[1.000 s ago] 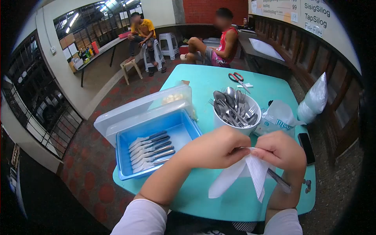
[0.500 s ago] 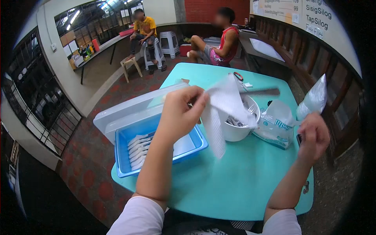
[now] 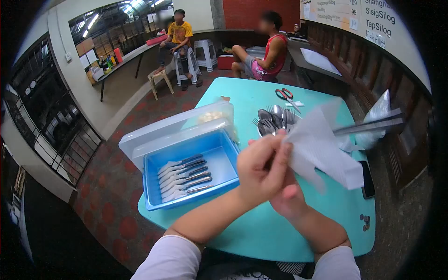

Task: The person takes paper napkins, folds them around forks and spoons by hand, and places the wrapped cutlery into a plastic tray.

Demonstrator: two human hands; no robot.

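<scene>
My left hand [image 3: 261, 168] pinches one corner of a white napkin [image 3: 322, 149], which spreads out blurred to the right. Metal utensils [image 3: 373, 126] stick out from behind the napkin's right side. Just below and behind my left hand is my right hand [image 3: 291, 198], partly hidden; whether its fingers hold anything cannot be made out. Beyond the hands, spoons and forks [image 3: 275, 116] stand in a tub mostly covered by the napkin. Several napkin-wrapped utensils [image 3: 184, 177] lie in a row in the blue bin [image 3: 224, 154] at the left.
A clear lid [image 3: 172, 130] leans behind the bin. Red-handled scissors [image 3: 284, 94] lie near the far edge of the turquoise table [image 3: 261, 233]. A phone [image 3: 367, 179] and coins [image 3: 365, 222] are at the right. Two people sit beyond the table.
My left hand has moved right and down with the napkin. My right hand has come in from the far right to beside it. The utensils now point out to the right.
</scene>
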